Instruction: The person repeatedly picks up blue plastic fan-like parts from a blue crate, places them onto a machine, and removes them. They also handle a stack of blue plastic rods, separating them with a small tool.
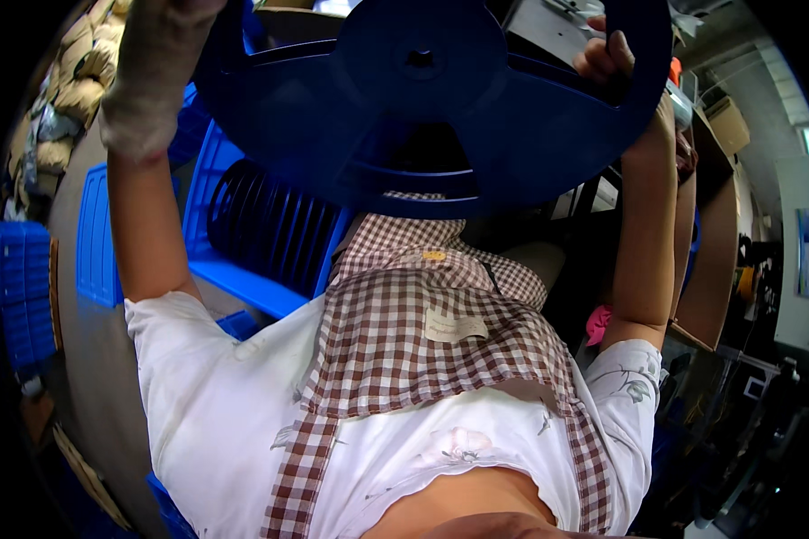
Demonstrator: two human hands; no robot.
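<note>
A large dark blue plastic reel (539,135) with a round hub and cut-out windows is held up in front of my chest. My right hand (607,58) is closed on its right rim, with bare fingers curled through a window. Beside the reel's left rim is my left hand (157,76), in a pale, soiled work glove. Its fingers run out of the picture at the top, so their grip is hidden. Below the reel, a bright blue crate (208,247) holds several dark discs (274,220) standing on edge in a row.
Blue crates (22,292) are stacked at the far left, and a blue panel (99,238) stands nearer. Filled sacks (81,85) are piled behind on the left. On the right are an upright brown cardboard sheet (712,260) and a small pink thing (598,323) near my elbow.
</note>
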